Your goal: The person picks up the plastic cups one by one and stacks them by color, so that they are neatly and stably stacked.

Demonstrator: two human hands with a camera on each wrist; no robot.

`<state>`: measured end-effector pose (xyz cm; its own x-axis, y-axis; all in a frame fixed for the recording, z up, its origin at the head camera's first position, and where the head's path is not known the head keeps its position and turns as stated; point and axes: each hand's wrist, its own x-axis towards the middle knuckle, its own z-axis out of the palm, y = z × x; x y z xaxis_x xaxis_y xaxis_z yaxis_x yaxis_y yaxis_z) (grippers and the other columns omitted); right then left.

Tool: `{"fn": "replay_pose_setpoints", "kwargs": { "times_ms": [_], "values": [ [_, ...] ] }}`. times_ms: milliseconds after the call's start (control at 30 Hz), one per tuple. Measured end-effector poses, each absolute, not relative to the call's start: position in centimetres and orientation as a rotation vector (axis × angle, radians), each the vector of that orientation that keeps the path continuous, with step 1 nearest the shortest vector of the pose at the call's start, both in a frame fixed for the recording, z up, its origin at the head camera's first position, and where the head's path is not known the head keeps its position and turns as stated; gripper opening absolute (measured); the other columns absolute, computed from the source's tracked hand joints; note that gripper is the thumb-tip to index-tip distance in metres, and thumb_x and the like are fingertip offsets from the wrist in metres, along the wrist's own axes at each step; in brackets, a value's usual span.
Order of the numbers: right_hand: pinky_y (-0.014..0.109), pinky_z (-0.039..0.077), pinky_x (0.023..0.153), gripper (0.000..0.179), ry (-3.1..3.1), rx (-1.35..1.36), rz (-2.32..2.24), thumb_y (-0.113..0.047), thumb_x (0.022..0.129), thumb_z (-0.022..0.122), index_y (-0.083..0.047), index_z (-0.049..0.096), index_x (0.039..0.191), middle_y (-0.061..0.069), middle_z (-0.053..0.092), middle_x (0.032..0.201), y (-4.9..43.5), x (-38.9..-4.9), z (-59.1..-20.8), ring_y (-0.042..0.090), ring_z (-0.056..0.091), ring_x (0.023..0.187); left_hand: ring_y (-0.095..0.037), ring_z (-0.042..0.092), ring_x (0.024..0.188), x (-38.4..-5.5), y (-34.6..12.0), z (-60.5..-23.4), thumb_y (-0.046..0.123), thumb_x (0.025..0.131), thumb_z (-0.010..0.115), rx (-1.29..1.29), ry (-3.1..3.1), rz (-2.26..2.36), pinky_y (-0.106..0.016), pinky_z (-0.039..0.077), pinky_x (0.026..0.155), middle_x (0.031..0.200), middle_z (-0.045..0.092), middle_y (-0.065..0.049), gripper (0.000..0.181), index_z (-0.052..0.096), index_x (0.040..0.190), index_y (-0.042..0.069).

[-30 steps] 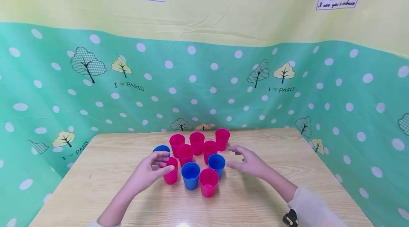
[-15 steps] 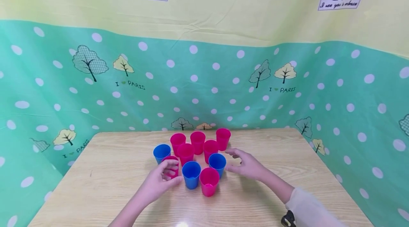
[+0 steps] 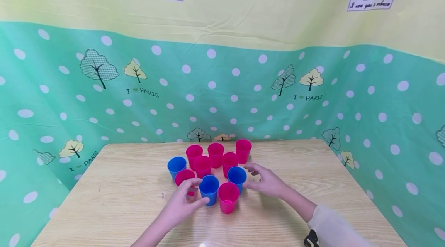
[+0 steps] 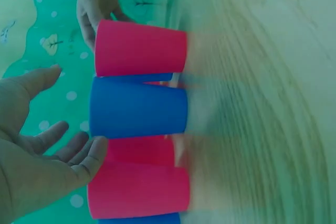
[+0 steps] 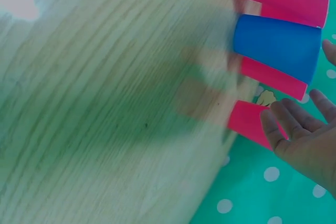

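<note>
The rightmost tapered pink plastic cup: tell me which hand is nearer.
Right. The right hand is in front of the pink cup and to its right; the left hand is farther off, in front and to the left.

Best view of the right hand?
Head: the right hand shows from wrist to fingertips, thumb included. Right wrist is closer, but the frame edge cuts the hand off. Left wrist shows it cut off at top, partly behind a pink cup.

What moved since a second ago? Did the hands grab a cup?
The left hand slid right and a bit nearer, from the left pink cup toward the front blue cup. Nothing was visibly grabbed or let go. The right hand barely moved, and every cup stayed put.
</note>
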<state>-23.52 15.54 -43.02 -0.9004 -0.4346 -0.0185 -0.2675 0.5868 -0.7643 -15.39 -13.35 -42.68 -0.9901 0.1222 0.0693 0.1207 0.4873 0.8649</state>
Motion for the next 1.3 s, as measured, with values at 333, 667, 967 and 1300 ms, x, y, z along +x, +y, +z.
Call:
{"fn": "replay_pose_setpoints", "kwargs": {
  "times_ms": [333, 667, 967, 1300],
  "values": [
    [0.042, 0.053, 0.084, 0.067, 2.572, -0.580, -1.223, -0.037, 0.080, 0.072, -0.017, 0.044, 0.137, 0.009, 0.054, 0.128, 15.1, -23.6, -43.7, 0.036, 0.050, 0.117, -0.028, 0.051, 0.117, -15.3, -12.6, -43.3, 0.034, 0.078, 0.075, 0.190, 2.761, 1.534, -0.044, 0.050, 0.091, 0.130, 0.046, -0.008, 0.056, 0.052, 0.125, 0.016],
    [0.040, 0.052, 0.083, 0.069, 2.561, -0.503, -1.255, -0.039, 0.078, 0.073, -0.020, 0.043, 0.137, 0.006, 0.055, 0.124, 14.6, -23.7, -44.6, 0.032, 0.052, 0.114, -0.034, 0.049, 0.121, -15.5, -12.3, -43.6, 0.035, 0.078, 0.074, 0.196, 2.737, 1.499, -0.047, 0.048, 0.094, 0.134, 0.047, -0.009, 0.066, 0.044, 0.133, 0.014],
    [0.040, 0.050, 0.088, 0.073, 2.548, -0.504, -1.300, -0.040, 0.077, 0.074, -0.018, 0.042, 0.138, 0.004, 0.056, 0.124, 14.3, -23.8, -45.6, 0.026, 0.053, 0.110, -0.039, 0.047, 0.125, -15.7, -11.9, -43.8, 0.032, 0.080, 0.074, 0.177, 2.718, 1.517, -0.049, 0.047, 0.095, 0.140, 0.045, -0.014, 0.075, 0.034, 0.140, 0.010],
    [0.037, 0.052, 0.087, 0.069, 2.524, -0.483, -1.334, -0.031, 0.078, 0.075, -0.012, 0.043, 0.136, 0.008, 0.057, 0.123, 13.8, -23.8, -46.2, 0.025, 0.054, 0.109, -0.037, 0.051, 0.119, -15.4, -11.3, -44.4, 0.033, 0.081, 0.072, 0.185, 2.718, 1.533, -0.050, 0.048, 0.093, 0.142, 0.041, -0.015, 0.078, 0.029, 0.142, 0.010]
  ]
}}
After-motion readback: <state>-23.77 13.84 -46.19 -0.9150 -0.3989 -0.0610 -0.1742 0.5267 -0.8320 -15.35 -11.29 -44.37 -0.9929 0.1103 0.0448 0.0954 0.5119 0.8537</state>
